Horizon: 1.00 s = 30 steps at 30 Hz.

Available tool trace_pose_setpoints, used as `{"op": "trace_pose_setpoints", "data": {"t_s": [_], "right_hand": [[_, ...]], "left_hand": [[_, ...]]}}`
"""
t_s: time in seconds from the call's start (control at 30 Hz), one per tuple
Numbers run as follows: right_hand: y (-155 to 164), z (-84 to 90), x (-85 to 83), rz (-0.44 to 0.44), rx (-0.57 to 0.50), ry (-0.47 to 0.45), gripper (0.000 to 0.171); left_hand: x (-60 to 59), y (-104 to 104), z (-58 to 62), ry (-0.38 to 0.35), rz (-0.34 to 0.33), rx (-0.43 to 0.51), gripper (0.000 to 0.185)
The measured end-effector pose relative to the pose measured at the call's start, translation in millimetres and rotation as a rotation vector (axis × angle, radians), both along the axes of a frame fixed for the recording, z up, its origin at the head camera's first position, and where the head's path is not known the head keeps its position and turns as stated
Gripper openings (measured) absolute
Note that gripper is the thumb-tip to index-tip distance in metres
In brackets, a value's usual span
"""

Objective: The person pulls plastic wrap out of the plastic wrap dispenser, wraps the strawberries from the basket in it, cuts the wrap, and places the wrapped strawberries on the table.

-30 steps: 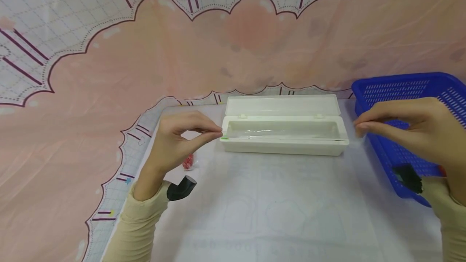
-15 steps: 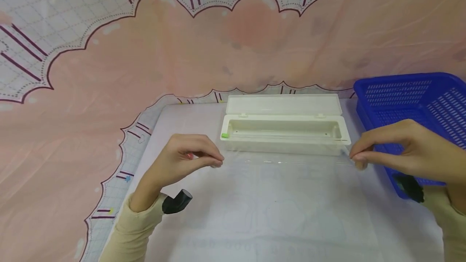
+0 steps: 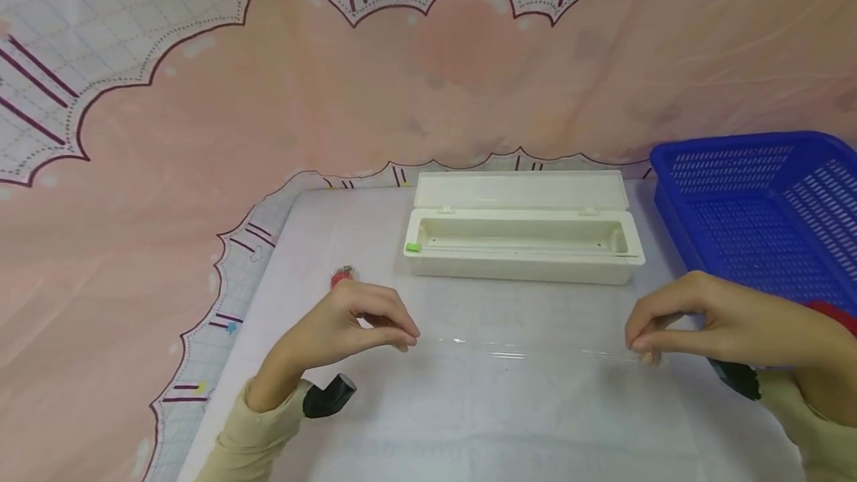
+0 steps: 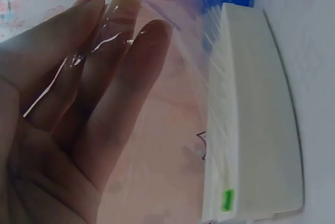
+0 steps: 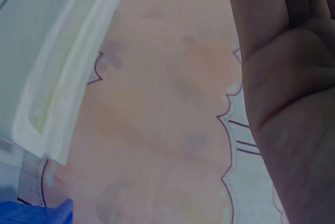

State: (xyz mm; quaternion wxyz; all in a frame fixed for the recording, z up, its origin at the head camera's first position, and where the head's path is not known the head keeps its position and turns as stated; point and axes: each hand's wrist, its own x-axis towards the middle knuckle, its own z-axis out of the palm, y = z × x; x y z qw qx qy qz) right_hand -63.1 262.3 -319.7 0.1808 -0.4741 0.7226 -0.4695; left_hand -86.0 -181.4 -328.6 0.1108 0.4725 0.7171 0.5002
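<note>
Between my two hands a sheet of clear plastic film [image 3: 509, 354] is drawn out, visible mostly by its glints. My left hand [image 3: 361, 326] pinches its left edge between thumb and fingers; in the left wrist view the film [image 4: 178, 72] shines over the fingertips. At the other edge, my right hand [image 3: 716, 326] pinches with thumb and forefinger; its fingertips lie outside the right wrist view. Behind the film stands a long white cling film dispenser [image 3: 522, 268], lid [image 3: 522, 190] raised, with a green slider [image 3: 413, 248] at its left end.
A blue plastic basket [image 3: 750, 141] stands at the right, with something red [image 3: 833, 312] partly behind my right wrist. Behind my left hand lies a small red item in clear wrapping [image 3: 342, 274]. White cloth [image 3: 509, 422] covers the table, and a patterned pink curtain [image 3: 335, 110] hangs behind.
Both hands have come down and toward me with the film, away from the dispenser. The small red item shows behind my left hand, and the dispenser stays in place.
</note>
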Motion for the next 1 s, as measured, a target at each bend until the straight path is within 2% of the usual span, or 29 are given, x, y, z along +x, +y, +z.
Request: {"op": "trace_pose_setpoints", "data": {"t_s": [0.23, 0.47, 0.87, 1.0], "right_hand": [[-1.2, -10.5, 3.1, 0.009, 0.068, -0.116, 0.03], [-9.5, -28.0, 5.3, 0.025, 0.112, -0.259, 0.02], [-14.3, -58.6, 8.6, 0.003, 0.183, -0.276, 0.01], [-16.3, -65.4, 9.2, -0.014, 0.217, -0.236, 0.005]], "left_hand": [[6.1, 2.7, -13.2, -0.116, 0.007, -0.108, 0.012], [8.8, 7.6, -30.1, -0.173, 0.02, -0.245, 0.012], [12.3, 14.1, -59.0, -0.259, 0.046, -0.354, 0.017], [12.1, 15.1, -65.8, -0.257, 0.056, -0.373, 0.013]]}}
